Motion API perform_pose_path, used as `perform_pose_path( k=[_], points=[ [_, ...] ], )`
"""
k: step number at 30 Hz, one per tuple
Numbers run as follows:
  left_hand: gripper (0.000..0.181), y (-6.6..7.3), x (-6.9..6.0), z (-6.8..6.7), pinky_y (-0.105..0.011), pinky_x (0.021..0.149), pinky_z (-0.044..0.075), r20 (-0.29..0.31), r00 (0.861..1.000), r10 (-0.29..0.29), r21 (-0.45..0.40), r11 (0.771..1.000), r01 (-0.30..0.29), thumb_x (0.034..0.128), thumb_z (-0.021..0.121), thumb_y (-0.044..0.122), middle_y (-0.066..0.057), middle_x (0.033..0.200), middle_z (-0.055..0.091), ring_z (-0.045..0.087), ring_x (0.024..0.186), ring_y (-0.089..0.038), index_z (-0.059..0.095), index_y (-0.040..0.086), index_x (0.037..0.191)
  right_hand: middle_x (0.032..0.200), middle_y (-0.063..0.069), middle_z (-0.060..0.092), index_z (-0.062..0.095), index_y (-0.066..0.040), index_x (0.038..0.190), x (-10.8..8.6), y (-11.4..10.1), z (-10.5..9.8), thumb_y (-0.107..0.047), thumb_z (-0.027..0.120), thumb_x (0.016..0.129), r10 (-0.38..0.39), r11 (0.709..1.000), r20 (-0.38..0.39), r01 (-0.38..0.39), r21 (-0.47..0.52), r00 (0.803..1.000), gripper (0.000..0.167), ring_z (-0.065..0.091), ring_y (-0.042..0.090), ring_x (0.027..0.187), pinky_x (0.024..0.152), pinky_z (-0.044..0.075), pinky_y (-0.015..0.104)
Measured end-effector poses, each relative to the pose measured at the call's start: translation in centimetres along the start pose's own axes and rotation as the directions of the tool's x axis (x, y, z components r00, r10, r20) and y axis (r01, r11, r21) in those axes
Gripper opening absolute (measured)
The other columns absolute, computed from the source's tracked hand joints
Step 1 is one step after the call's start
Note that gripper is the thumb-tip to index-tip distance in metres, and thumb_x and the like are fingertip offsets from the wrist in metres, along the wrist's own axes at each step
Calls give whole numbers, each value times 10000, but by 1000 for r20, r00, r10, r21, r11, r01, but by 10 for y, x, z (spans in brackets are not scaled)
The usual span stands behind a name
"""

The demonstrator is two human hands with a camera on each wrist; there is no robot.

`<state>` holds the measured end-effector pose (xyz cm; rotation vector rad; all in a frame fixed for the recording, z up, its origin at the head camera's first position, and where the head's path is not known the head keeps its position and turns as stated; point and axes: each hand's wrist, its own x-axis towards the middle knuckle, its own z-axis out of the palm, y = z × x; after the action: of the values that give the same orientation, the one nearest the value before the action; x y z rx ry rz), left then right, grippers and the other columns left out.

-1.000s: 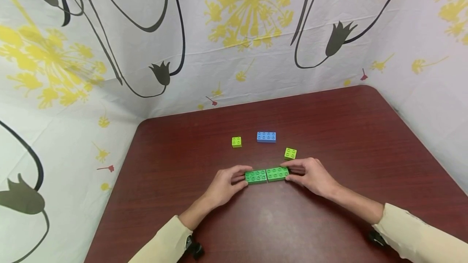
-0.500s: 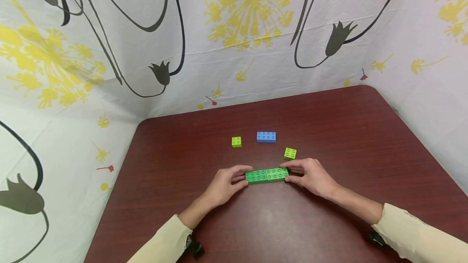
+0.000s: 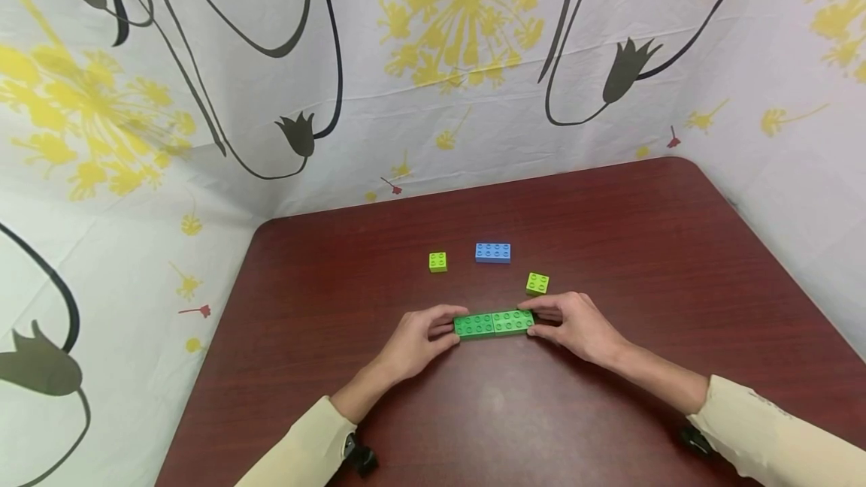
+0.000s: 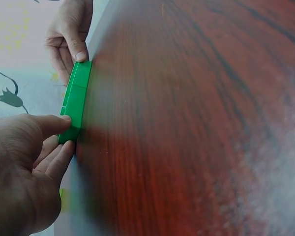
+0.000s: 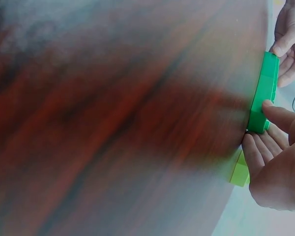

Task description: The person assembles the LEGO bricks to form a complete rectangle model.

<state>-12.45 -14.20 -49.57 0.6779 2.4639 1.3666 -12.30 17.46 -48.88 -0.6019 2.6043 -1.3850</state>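
Two green building bricks lie end to end on the dark red table, touching in one straight row. The left green brick (image 3: 474, 326) is pinched at its outer end between the thumb and fingers of my left hand (image 3: 418, 343). My right hand (image 3: 580, 328) pinches the outer end of the right green brick (image 3: 513, 322) the same way. Both wrist views show the row held from its two ends, in the left wrist view with a thin seam on the green bricks (image 4: 77, 93). Just beyond my right fingers sits a lime-green brick (image 3: 537, 283).
Farther back on the table (image 3: 325, 261) stand a blue brick (image 3: 492, 252) and a second lime-green brick (image 3: 437, 262). A patterned white cloth (image 3: 473, 141) hangs behind the table's far edge and along both sides.
A narrow gap between the two green bricks has closed, and their ends now meet. Both hands have stayed almost still on the bricks.
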Motion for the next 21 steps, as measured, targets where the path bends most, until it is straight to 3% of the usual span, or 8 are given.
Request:
perform_pose_path(
  k=[21],
  points=[
    [469,2,0,-2,-235,991,545,15,1000,-8,-7,1000,8,980,762,13,-4,1415,673,681,1243,-137,663,106,1429,1267,163,742,752,-7,1286,0,0,0,13,867,863,-14,1000,5,14,2,1000,438,719,326,1177,928,601,391]
  ],
)
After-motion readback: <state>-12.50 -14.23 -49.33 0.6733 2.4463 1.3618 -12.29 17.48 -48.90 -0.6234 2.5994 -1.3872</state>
